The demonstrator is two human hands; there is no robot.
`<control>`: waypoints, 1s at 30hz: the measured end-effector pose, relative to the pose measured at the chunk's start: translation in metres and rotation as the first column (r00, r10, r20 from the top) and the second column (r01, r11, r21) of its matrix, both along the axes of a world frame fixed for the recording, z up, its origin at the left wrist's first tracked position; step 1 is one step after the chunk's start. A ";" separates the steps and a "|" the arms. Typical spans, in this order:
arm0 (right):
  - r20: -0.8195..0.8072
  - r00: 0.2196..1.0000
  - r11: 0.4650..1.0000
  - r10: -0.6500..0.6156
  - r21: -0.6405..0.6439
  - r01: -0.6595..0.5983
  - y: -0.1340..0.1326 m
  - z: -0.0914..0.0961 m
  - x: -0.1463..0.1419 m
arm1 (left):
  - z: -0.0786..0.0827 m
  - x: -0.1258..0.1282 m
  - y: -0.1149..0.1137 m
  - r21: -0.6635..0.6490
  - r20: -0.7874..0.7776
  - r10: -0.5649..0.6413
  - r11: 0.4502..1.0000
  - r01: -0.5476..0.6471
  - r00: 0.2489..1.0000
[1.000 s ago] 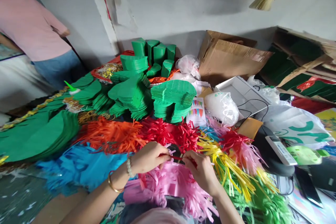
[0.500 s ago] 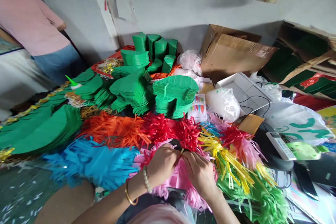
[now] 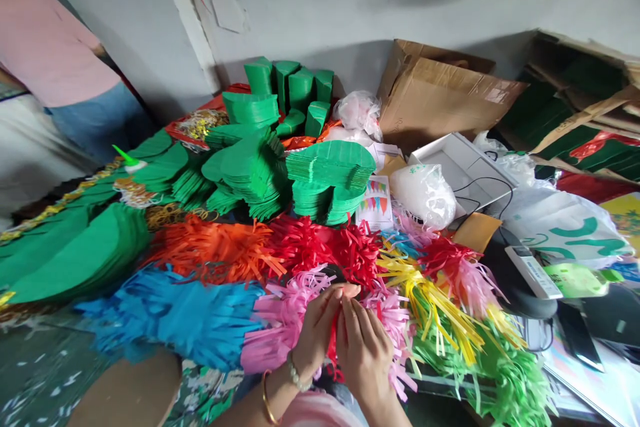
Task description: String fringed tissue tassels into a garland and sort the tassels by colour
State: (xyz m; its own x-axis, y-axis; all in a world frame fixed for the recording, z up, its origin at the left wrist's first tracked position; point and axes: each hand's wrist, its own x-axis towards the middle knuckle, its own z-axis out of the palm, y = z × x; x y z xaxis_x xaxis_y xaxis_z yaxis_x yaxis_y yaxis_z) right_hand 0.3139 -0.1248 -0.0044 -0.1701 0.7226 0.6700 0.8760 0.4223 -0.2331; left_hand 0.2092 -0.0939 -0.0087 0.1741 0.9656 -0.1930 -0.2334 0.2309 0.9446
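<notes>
My left hand (image 3: 323, 325), with a beaded bracelet and a gold bangle at its wrist, is closed with its fingertips pressed against those of my right hand (image 3: 365, 343). Both pinch a red fringed paper strip (image 3: 333, 341), whose lower end hangs between the palms. The pinched part itself is hidden by the fingers. Pink fringed paper (image 3: 273, 323) lies just left of the hands, with more on their right. Beyond the fingertips sit bundles of red fringe (image 3: 357, 253).
Blue fringe (image 3: 175, 310) and orange fringe (image 3: 215, 250) lie to the left, yellow strips (image 3: 435, 300) and green fringe (image 3: 515, 373) to the right. Stacked green paper shapes (image 3: 330, 170) stand behind. A cardboard box (image 3: 445, 97) leans by the wall. A person (image 3: 60, 47) stands at far left.
Both hands have turned more upright and come closer together at the fingertips. Red strip now shows between them, where pink paper showed below before. The view has shifted slightly.
</notes>
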 end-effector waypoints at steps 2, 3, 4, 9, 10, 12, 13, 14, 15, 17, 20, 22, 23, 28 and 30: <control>-0.082 0.996 0.992 0.045 -0.114 -0.055 -0.003 0.006 0.000 | -0.002 -0.002 0.003 -0.047 0.015 0.012 0.999 -0.011 1.000; -0.145 0.987 0.979 0.071 -0.181 -0.097 -0.004 0.010 0.002 | -0.003 -0.004 0.005 -0.070 0.026 0.015 0.997 -0.014 1.000; -0.208 0.975 0.962 0.082 -0.239 -0.132 -0.004 0.014 0.004 | -0.004 -0.006 0.006 -0.087 0.041 0.013 0.996 -0.009 0.999; -0.317 0.947 0.915 -0.060 -0.397 -0.075 0.009 0.024 0.017 | -0.008 -0.019 0.004 -0.076 0.041 -0.148 0.986 0.150 0.988; -0.329 0.942 0.886 -0.060 -0.452 -0.101 0.012 0.022 0.017 | -0.009 -0.023 0.002 -0.059 -0.003 -0.197 0.979 0.196 0.980; -0.383 0.923 0.808 -0.027 -0.552 -0.206 0.015 0.015 0.017 | -0.011 -0.032 -0.004 -0.035 -0.131 -0.284 0.959 0.282 0.950; -0.416 0.909 0.770 -0.011 -0.584 -0.257 0.016 0.011 0.016 | -0.012 -0.037 -0.006 -0.033 -0.193 -0.328 0.944 0.328 0.925; -0.446 0.895 0.743 -0.005 -0.601 -0.295 0.016 0.006 0.015 | -0.013 -0.041 -0.007 -0.036 -0.241 -0.371 0.927 0.374 0.897; -0.470 0.883 0.730 -0.008 -0.606 -0.316 0.015 0.001 0.014 | -0.015 -0.044 -0.008 -0.038 -0.281 -0.402 0.912 0.409 0.871; -0.501 0.865 0.726 -0.031 -0.606 -0.325 0.012 -0.008 0.011 | -0.020 -0.048 -0.009 -0.033 -0.358 -0.414 0.901 0.432 0.837; -0.528 0.845 0.726 -0.086 -0.614 -0.310 0.012 -0.020 0.007 | -0.031 -0.049 -0.009 0.003 -0.508 -0.350 0.913 0.408 0.787; -0.546 0.832 0.683 -0.095 -0.644 -0.345 0.018 -0.030 0.008 | -0.040 -0.053 -0.010 0.036 -0.599 -0.282 0.925 0.378 0.749; -0.551 0.830 0.652 -0.090 -0.663 -0.369 0.024 -0.037 0.010 | -0.045 -0.057 -0.010 0.059 -0.637 -0.236 0.934 0.351 0.734; -0.310 0.938 0.627 -0.157 -0.765 -0.148 0.069 -0.092 0.023 | -0.055 -0.085 -0.009 0.070 -0.779 -0.122 0.958 0.279 0.615; -0.235 0.958 0.622 -0.167 -0.778 -0.083 0.082 -0.115 0.021 | -0.054 -0.088 -0.004 0.030 -0.815 -0.175 0.939 0.341 0.553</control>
